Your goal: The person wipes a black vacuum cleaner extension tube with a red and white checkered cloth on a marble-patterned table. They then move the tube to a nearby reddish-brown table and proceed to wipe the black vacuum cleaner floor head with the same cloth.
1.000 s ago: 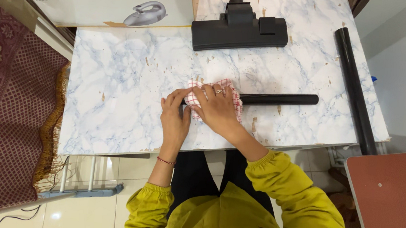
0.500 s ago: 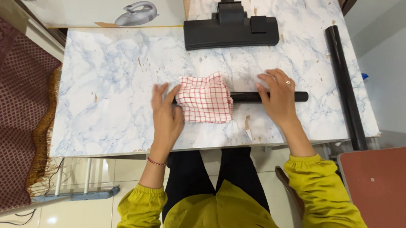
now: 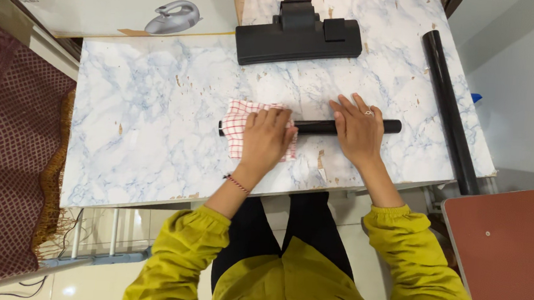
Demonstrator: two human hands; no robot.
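A short black tube (image 3: pixel 314 126) lies across the marble-patterned table (image 3: pixel 142 127). A red-and-white checked cloth (image 3: pixel 238 123) is draped over the tube's left part. My left hand (image 3: pixel 267 137) presses down on the cloth and the tube beneath it, fingers together. My right hand (image 3: pixel 357 128) rests flat on the right part of the tube, holding it against the table. The tube's left tip pokes out beyond the cloth.
A black vacuum floor head (image 3: pixel 298 37) sits at the table's far edge. A long black tube (image 3: pixel 451 110) lies along the right edge. A cardboard box with a vacuum picture (image 3: pixel 113 4) is at the far left. A patterned maroon fabric (image 3: pixel 7 148) hangs left; a reddish surface (image 3: pixel 512 258) stands right.
Both hands were on the cloth a second ago. My right hand moved right onto the tube, and my left hand slid onto the cloth, which now covers the tube's left part.
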